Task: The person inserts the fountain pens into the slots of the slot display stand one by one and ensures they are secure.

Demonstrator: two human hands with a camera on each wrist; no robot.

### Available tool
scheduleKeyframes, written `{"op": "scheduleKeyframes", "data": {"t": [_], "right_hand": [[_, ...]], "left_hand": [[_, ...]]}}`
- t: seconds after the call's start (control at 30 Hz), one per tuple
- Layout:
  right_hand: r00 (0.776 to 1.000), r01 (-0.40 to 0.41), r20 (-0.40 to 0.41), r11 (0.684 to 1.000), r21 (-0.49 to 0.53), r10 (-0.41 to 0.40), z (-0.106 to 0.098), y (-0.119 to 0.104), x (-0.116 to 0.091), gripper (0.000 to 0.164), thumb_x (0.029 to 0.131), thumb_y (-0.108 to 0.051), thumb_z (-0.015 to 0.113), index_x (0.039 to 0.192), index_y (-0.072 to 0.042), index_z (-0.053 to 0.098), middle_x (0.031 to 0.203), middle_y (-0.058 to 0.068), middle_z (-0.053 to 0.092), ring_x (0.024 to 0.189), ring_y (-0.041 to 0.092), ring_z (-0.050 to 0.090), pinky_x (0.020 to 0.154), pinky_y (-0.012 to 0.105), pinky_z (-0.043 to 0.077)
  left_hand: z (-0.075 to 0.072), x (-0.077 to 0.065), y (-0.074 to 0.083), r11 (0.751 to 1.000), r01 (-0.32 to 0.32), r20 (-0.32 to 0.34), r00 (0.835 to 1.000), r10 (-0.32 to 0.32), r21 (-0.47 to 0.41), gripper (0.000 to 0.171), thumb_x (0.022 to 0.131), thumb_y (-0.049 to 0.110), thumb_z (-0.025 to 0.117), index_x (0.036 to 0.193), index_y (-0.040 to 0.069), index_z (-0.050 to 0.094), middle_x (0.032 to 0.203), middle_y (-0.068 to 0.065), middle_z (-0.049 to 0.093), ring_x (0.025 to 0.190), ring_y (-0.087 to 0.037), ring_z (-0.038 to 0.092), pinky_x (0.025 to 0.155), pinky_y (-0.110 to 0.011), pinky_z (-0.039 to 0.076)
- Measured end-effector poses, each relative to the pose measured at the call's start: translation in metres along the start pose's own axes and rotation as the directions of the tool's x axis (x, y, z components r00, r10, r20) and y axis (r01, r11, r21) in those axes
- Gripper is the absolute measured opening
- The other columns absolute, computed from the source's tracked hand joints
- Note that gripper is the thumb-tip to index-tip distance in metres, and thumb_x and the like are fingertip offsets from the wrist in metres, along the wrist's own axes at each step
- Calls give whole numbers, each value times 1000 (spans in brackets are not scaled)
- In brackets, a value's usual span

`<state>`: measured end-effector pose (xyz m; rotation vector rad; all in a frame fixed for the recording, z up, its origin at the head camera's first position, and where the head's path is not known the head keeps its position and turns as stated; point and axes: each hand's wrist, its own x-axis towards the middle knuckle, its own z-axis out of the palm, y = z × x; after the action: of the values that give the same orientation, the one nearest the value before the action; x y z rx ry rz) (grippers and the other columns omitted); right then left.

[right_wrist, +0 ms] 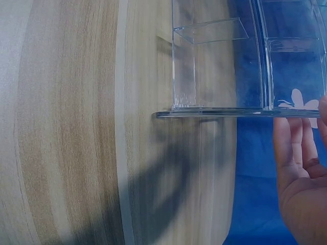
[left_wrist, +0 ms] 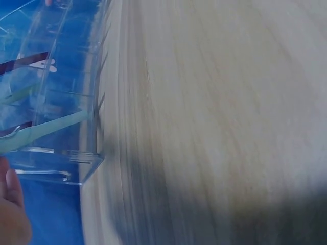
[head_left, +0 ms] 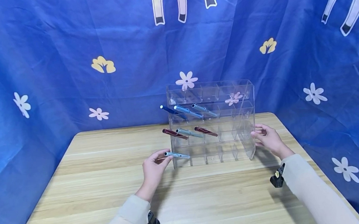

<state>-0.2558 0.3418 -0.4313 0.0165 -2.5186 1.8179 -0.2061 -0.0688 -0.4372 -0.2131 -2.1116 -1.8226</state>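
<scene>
My left hand (head_left: pixel 153 169) is at the lower left of a transparent tiered pen rack (head_left: pixel 252 147). Its thumb and fingertips pinch the outer end of a light blue pen (head_left: pixel 179 155), whose other end lies in the bottom tier's leftmost slot. In the left wrist view, that pen (left_wrist: pixel 48 127) slants across the slot with my fingertips close under its end. My right hand (head_left: pixel 269 141) holds the rack's right side panel, thumb in front and fingers outside. The right wrist view shows those fingers (right_wrist: pixel 282 140) against the panel.
Higher tiers hold a dark blue pen (head_left: pixel 167 109), a bright blue pen (head_left: pixel 187 111), a grey-blue pen (head_left: pixel 204 110), two dark red pens (head_left: pixel 174 133) and a pale blue-green pen (head_left: pixel 188 132). The rack stands on a wooden table (head_left: pixel 210 204) before a blue patterned cloth (head_left: pixel 136 83).
</scene>
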Motion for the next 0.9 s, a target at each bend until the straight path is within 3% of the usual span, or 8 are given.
{"op": "scheduleKeyframes", "data": {"t": [0.33, 0.57, 0.7, 0.9], "right_hand": [[1000, -5, 4, 1000, -3, 5, -1, -1, 0, 51, 97, -13, 57, 139, 8, 37, 126, 34, 47, 95, 11, 60, 83, 44, 54], [1000, -7, 4, 1000, -17, 7, -1, 0, 0, 52, 97, -13, 57, 139, 8, 36, 127, 34, 46, 99, 17, 59, 84, 44, 54], [1000, -9, 7, 1000, -22, 9, -1, -2, -1, 51, 97, -11, 56, 139, 10, 35, 127, 35, 45, 98, 18, 59, 84, 45, 53], [1000, 6, 21, 999, -34, -5, -6, -10, 0, 49, 97, -10, 55, 137, 12, 35, 126, 36, 45, 96, 14, 59, 83, 45, 53]], "left_hand": [[1, 0, 3, 999, 43, 1, 999, -43, -3, 28, 76, -6, 75, 102, -9, 68, 95, -26, 67, 72, -12, 66, 68, -16, 53], [-2, 2, 4, 995, 89, 23, 996, -88, -52, 34, 76, -6, 76, 107, -10, 65, 104, -26, 66, 76, -16, 67, 71, -19, 54], [-6, 9, -2, 987, 116, 24, 993, -114, -112, 39, 77, -4, 76, 113, -9, 62, 110, -25, 64, 88, -22, 66, 78, -22, 53], [-16, 27, -4, 970, 223, 23, 975, -222, -98, 45, 84, 10, 73, 125, 0, 58, 118, -20, 62, 94, -9, 61, 83, -19, 50]]}}
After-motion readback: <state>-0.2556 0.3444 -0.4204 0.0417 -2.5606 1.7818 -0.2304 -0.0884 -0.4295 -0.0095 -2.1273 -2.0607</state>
